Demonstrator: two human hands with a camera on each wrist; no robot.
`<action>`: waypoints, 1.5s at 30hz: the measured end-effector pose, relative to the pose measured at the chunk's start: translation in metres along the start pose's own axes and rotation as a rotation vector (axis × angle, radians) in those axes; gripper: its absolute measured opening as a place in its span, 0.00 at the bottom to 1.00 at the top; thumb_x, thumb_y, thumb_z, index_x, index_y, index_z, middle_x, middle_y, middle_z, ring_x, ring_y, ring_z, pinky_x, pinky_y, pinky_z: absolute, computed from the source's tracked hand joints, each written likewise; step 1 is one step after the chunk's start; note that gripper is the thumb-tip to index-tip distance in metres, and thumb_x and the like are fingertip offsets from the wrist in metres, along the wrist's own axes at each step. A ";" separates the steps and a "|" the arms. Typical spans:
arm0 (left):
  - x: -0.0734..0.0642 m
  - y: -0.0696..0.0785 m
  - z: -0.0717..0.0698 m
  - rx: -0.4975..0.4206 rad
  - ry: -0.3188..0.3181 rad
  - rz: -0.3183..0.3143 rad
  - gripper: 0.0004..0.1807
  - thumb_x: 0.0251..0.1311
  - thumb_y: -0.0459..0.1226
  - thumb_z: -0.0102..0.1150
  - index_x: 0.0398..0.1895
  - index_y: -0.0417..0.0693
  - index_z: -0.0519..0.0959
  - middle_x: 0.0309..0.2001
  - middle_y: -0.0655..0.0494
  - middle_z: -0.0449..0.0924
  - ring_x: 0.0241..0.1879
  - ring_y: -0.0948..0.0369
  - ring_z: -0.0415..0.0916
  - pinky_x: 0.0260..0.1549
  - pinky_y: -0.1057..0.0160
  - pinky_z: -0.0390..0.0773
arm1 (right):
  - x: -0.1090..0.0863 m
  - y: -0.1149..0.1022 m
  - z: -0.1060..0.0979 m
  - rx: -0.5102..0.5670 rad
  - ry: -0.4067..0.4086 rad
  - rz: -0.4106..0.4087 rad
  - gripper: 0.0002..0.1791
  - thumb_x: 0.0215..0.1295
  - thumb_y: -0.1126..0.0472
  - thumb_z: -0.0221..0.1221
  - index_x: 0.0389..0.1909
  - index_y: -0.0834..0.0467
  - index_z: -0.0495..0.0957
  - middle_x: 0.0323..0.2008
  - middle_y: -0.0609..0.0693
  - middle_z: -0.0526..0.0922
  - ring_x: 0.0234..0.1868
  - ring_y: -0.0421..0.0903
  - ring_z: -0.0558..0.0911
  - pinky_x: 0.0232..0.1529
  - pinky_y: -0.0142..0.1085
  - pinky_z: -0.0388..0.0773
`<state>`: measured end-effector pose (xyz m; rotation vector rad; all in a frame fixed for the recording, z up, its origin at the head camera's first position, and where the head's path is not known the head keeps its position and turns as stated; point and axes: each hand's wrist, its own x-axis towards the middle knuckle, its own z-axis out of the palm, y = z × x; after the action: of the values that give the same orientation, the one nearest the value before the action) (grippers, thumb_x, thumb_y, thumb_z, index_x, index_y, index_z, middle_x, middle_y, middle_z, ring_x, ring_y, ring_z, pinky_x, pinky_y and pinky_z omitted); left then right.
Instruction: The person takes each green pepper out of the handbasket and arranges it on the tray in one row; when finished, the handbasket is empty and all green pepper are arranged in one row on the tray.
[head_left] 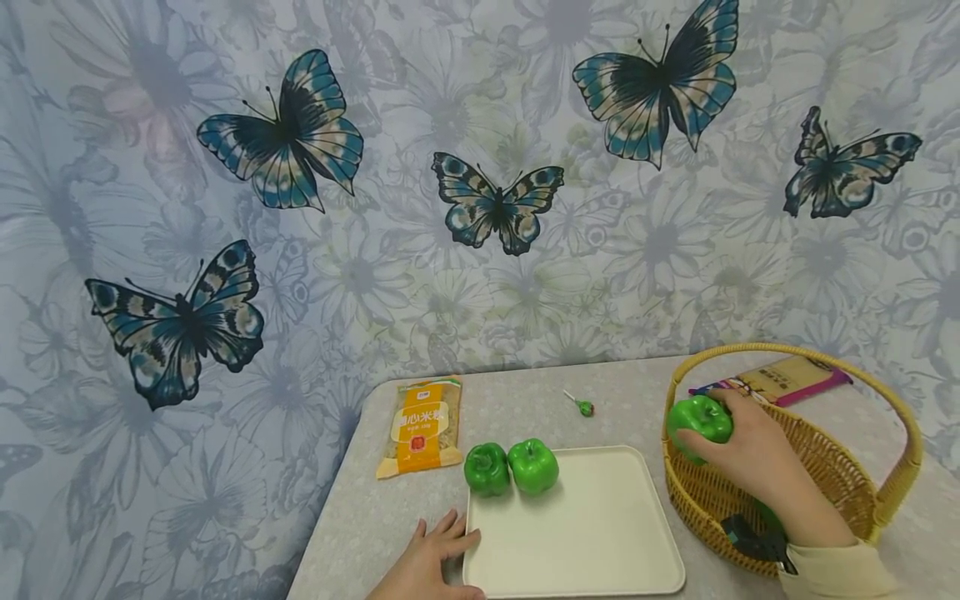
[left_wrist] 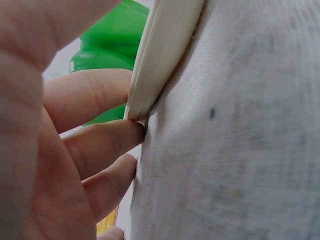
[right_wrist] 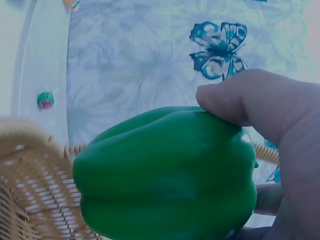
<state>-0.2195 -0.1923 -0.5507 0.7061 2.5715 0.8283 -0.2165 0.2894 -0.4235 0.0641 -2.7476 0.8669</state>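
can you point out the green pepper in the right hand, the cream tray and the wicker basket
held green pepper (right_wrist: 167,175): right wrist view, on its lobed side
cream tray (head_left: 588,529): head view, on its bare flat bottom
wicker basket (head_left: 690,502): head view, on its woven side wall

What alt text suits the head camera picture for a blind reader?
A right hand grips a green bell pepper at the left rim of a wicker basket. The left hand touches a cream tray, with two more green bell peppers at its far left corner.

Ylw pkt (head_left: 420,427) L of lollipop (head_left: 584,408).
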 end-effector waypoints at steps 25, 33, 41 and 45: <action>-0.001 -0.003 -0.001 -0.014 -0.004 -0.014 0.41 0.55 0.57 0.74 0.71 0.53 0.77 0.74 0.33 0.65 0.76 0.30 0.54 0.61 0.15 0.41 | 0.001 -0.047 0.040 0.082 -0.042 -0.090 0.45 0.62 0.38 0.69 0.67 0.65 0.69 0.57 0.66 0.78 0.49 0.59 0.82 0.40 0.51 0.85; -0.001 -0.001 0.000 0.019 0.003 0.000 0.41 0.55 0.58 0.74 0.71 0.53 0.76 0.74 0.34 0.66 0.76 0.30 0.54 0.62 0.15 0.43 | 0.005 -0.056 0.059 0.102 -0.042 -0.131 0.42 0.60 0.40 0.71 0.65 0.63 0.71 0.55 0.64 0.79 0.46 0.56 0.83 0.38 0.49 0.84; -0.002 0.000 -0.001 0.018 -0.009 -0.013 0.41 0.56 0.58 0.73 0.71 0.53 0.77 0.73 0.33 0.66 0.75 0.30 0.55 0.62 0.15 0.43 | 0.006 -0.063 0.084 0.126 -0.062 -0.147 0.39 0.57 0.43 0.74 0.62 0.63 0.74 0.50 0.59 0.81 0.43 0.49 0.81 0.38 0.42 0.81; -0.002 -0.002 0.000 0.007 -0.002 -0.012 0.42 0.55 0.59 0.74 0.71 0.53 0.76 0.74 0.34 0.66 0.76 0.31 0.55 0.62 0.15 0.43 | 0.009 -0.064 0.097 0.113 -0.065 -0.141 0.41 0.57 0.42 0.74 0.62 0.64 0.74 0.49 0.59 0.81 0.42 0.49 0.80 0.38 0.42 0.80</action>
<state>-0.2187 -0.1944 -0.5519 0.6927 2.5761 0.8145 -0.2404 0.1816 -0.4614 0.3091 -2.7118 0.9952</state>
